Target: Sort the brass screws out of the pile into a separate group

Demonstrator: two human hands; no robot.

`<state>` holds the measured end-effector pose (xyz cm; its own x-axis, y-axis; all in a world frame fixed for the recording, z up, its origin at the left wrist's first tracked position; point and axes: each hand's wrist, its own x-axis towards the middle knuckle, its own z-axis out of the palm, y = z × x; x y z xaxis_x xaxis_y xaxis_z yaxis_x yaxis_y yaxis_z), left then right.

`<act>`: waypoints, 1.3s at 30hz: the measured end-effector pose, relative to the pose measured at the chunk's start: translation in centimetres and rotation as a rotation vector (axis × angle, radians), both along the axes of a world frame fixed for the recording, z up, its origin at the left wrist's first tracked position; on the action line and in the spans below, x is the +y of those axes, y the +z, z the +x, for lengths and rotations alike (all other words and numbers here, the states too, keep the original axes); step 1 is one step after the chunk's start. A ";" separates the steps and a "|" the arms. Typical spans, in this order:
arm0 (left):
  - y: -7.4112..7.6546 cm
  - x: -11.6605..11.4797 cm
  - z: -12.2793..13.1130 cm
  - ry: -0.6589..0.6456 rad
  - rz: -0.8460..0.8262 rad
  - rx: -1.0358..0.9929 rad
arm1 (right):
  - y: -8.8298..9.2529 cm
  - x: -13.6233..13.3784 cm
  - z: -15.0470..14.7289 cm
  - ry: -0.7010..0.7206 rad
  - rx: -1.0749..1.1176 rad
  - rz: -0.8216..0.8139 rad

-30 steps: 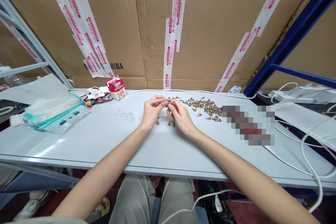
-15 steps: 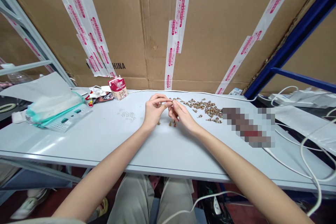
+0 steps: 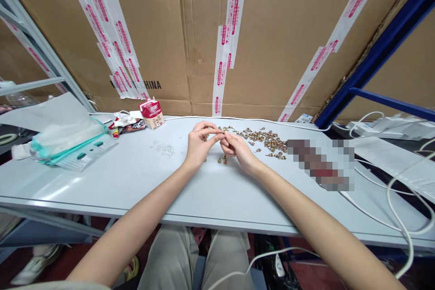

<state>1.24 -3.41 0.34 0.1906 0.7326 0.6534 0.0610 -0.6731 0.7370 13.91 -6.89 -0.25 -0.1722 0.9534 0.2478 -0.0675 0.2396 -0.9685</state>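
The left hand [image 3: 200, 143] and the right hand [image 3: 237, 149] are brought together at the fingertips above a pale grey table [image 3: 102, 190]; whether something is pinched cannot be told. Small brass fittings [image 3: 261, 140] are lying scattered just beyond the right hand.

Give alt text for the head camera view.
Left hand and right hand meet at the fingertips over a pale table, beside a pile of small brass fittings; small rings lie further left, before a taped cardboard wall.
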 end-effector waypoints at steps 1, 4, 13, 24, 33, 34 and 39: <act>0.0 0.1 0.0 0.010 0.003 -0.001 | 0.0 0.0 0.1 -0.009 -0.027 0.024; -0.1 0.2 -0.1 0.030 0.004 -0.005 | -0.2 0.0 0.1 -0.066 -0.105 0.127; -0.2 0.1 -0.1 0.044 0.093 0.062 | -0.4 0.2 0.2 -0.038 0.028 0.035; -1.4 1.6 -0.2 0.060 0.062 0.121 | -1.1 0.9 0.9 -0.052 -0.173 0.086; -1.9 2.0 -0.1 0.062 0.176 0.168 | -1.9 1.5 0.9 -0.060 -0.083 0.044; -1.9 2.0 -0.1 0.063 0.197 0.181 | -1.8 1.4 1.0 -0.025 -0.063 0.013; -2.1 2.4 -0.3 0.055 0.229 0.222 | -1.7 1.4 1.4 0.082 -0.045 -0.063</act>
<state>0.93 -1.04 -1.76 0.3112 0.5848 0.7491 0.2441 -0.8110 0.5317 15.35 -5.48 -1.92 -0.2599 0.9490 0.1785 -0.0409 0.1739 -0.9839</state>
